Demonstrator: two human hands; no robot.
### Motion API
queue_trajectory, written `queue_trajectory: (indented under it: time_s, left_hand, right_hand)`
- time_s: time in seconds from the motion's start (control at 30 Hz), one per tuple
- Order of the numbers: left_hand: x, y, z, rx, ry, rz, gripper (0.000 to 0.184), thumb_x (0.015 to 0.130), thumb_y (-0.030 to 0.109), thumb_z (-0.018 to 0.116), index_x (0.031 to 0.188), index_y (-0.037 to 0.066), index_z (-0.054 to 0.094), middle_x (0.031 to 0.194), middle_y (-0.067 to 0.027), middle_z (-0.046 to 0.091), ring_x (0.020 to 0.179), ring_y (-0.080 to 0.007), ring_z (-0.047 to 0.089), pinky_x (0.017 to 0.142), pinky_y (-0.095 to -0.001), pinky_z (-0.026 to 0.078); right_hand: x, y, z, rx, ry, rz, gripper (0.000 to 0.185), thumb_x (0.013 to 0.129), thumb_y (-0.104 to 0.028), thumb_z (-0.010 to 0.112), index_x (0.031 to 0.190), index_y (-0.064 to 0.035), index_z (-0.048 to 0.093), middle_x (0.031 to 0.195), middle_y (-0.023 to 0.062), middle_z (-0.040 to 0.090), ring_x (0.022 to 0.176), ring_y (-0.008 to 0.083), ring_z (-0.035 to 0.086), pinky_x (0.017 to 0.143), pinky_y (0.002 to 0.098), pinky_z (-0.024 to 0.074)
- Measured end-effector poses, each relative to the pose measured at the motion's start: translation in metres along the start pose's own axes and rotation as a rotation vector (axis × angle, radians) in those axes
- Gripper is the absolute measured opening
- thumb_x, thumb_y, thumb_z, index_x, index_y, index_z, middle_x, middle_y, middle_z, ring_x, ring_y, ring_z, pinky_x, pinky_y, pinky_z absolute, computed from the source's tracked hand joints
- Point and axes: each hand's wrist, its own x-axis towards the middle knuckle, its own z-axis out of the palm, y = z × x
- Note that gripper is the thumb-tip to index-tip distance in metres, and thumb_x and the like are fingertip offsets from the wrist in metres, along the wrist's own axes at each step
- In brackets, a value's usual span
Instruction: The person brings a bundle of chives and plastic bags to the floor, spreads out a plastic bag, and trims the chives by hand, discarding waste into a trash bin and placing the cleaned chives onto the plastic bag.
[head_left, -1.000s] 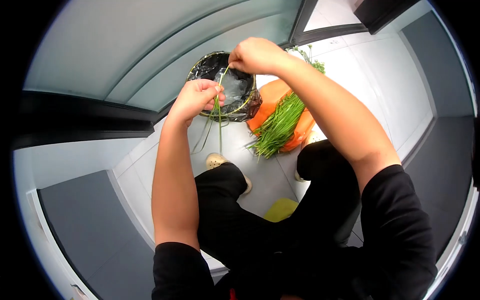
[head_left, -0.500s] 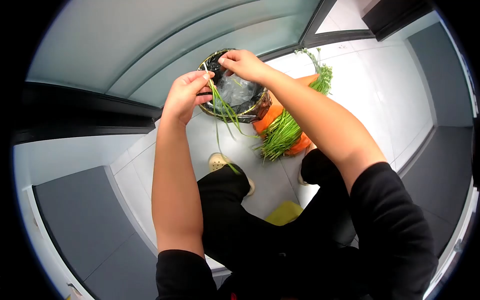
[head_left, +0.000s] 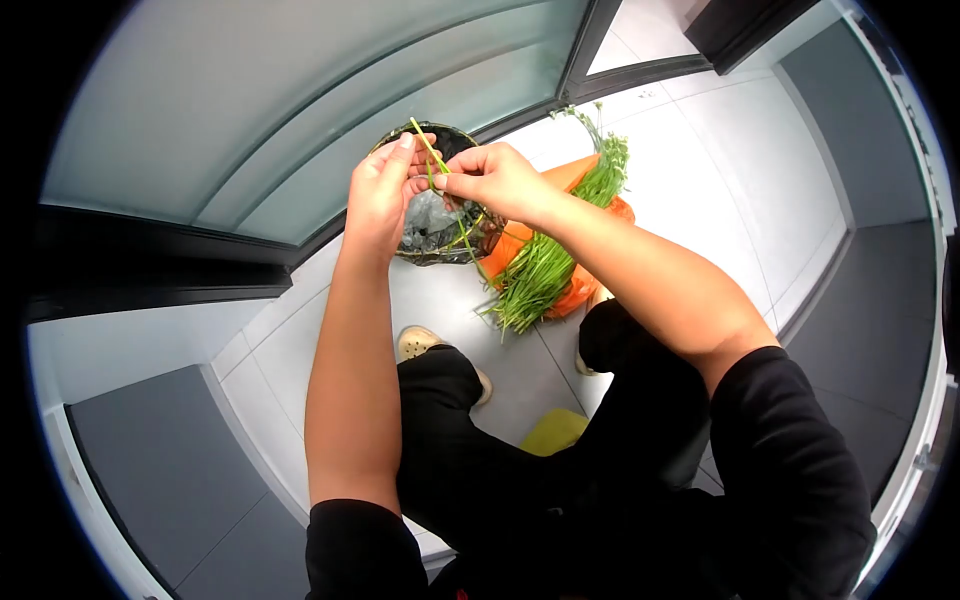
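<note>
Stems held between two part-closed hands above the bin; bundle lies on the right-hand side.
Nearest us, we find the left hand with its fingers curled about a few thin green stems, and the right hand pinching them lower down between thumb and forefinger; how firmly, we cannot tell. The stems slant from an upper end by the left fingertips down toward the right hand, with a strand trailing below. Beneath, we see the bin, its near rim toward our feet. Beside its right rim, the green bundle lies on the orange bag, long axis running from stem ends past the bag's near edge to leafy tops up and right. We note the right hand as nearer.
</note>
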Motion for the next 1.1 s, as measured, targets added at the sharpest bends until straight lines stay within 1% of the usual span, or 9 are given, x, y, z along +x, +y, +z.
queue_trajectory:
  time_s: [0.07,0.17,0.33,0.47,0.53,0.6,0.87,1.07,1.1]
  left_hand:
    - [0.0,0.001,0.004,0.018,0.034,-0.025,0.022,0.084,0.016,0.058,0.098,-0.001,0.058,0.085,-0.0047,0.059,0.075,-0.01,0.054,0.068,-0.0237,0.043]
    - [0.003,-0.005,0.005,0.416,0.084,0.161,0.022,0.077,0.011,0.066,0.094,-0.001,0.058,0.084,-0.0033,0.059,0.075,-0.0073,0.053,0.07,-0.0222,0.045]
    - [0.004,-0.008,0.014,0.446,0.078,0.183,0.013,0.078,0.011,0.064,0.083,-0.001,0.061,0.072,-0.0009,0.06,0.065,-0.0059,0.053,0.062,-0.0213,0.045]
    - [0.007,-0.002,0.005,0.582,0.052,0.122,0.016,0.08,0.014,0.062,0.08,-0.001,0.063,0.069,-0.002,0.061,0.062,-0.0064,0.054,0.058,-0.0213,0.042]
    - [0.009,0.0,-0.002,0.579,0.009,0.086,0.017,0.08,0.016,0.062,0.08,-0.001,0.063,0.069,-0.0023,0.061,0.061,-0.0067,0.054,0.057,-0.0214,0.041]
    - [0.009,0.003,-0.007,0.636,0.007,-0.012,0.019,0.08,0.018,0.063,0.081,-0.002,0.063,0.068,-0.0029,0.061,0.061,-0.0072,0.053,0.057,-0.022,0.042]
    - [0.013,0.011,-0.011,0.699,-0.115,-0.024,0.017,0.082,0.018,0.061,0.082,0.001,0.062,0.067,0.0001,0.058,0.061,-0.0055,0.05,0.057,-0.02,0.039]
    - [0.021,0.015,-0.034,0.611,-0.038,-0.023,0.017,0.083,0.018,0.059,0.084,0.001,0.061,0.068,0.0006,0.058,0.06,-0.0058,0.049,0.057,-0.0193,0.038]
    - [0.022,0.013,-0.04,0.552,0.055,0.022,0.017,0.084,0.019,0.058,0.086,0.003,0.059,0.069,0.0,0.057,0.061,-0.0057,0.048,0.057,-0.0195,0.038]
  right_hand:
    - [0.0,0.001,-0.005,-0.009,-0.007,-0.004,0.022,0.078,-0.022,0.063,0.071,-0.001,0.063,0.061,0.0024,0.06,0.056,0.0071,0.052,0.056,0.0236,0.0431]
    - [-0.003,-0.003,-0.008,-0.095,0.047,-0.008,0.024,0.078,-0.023,0.062,0.07,-0.0004,0.061,0.059,0.0032,0.058,0.055,0.008,0.053,0.054,0.0248,0.0431]
    - [-0.006,-0.006,-0.007,-0.499,0.159,-0.116,0.026,0.079,-0.024,0.062,0.066,-0.0016,0.059,0.055,0.0052,0.055,0.053,0.0112,0.054,0.051,0.0285,0.0421]
    - [-0.001,-0.003,-0.014,-0.475,0.114,-0.07,0.025,0.079,-0.023,0.061,0.067,-0.0017,0.06,0.055,0.0041,0.057,0.054,0.0103,0.055,0.052,0.0274,0.043]
    - [0.003,-0.003,-0.018,-0.116,-0.048,0.038,0.021,0.083,-0.018,0.059,0.073,0.0003,0.06,0.062,0.0016,0.058,0.055,0.0078,0.054,0.054,0.0222,0.0435]
    - [0.001,-0.01,-0.026,-0.082,-0.091,0.102,0.019,0.084,-0.018,0.058,0.081,0.0009,0.062,0.068,0.0019,0.06,0.057,0.0085,0.056,0.057,0.0216,0.0451]
    - [0.002,-0.021,-0.054,-0.187,-0.185,0.128,0.021,0.082,-0.018,0.06,0.085,0.002,0.064,0.072,0.0035,0.062,0.06,0.0096,0.057,0.061,0.0232,0.0465]
    - [-0.003,-0.016,-0.081,-0.161,-0.156,0.176,0.021,0.08,-0.018,0.061,0.086,0.0024,0.063,0.075,0.0045,0.062,0.062,0.0105,0.058,0.064,0.0235,0.0471]
    - [-0.006,-0.015,-0.086,-0.152,-0.131,0.194,0.021,0.08,-0.018,0.061,0.087,0.0022,0.063,0.078,0.0052,0.062,0.062,0.0108,0.057,0.064,0.0235,0.0472]
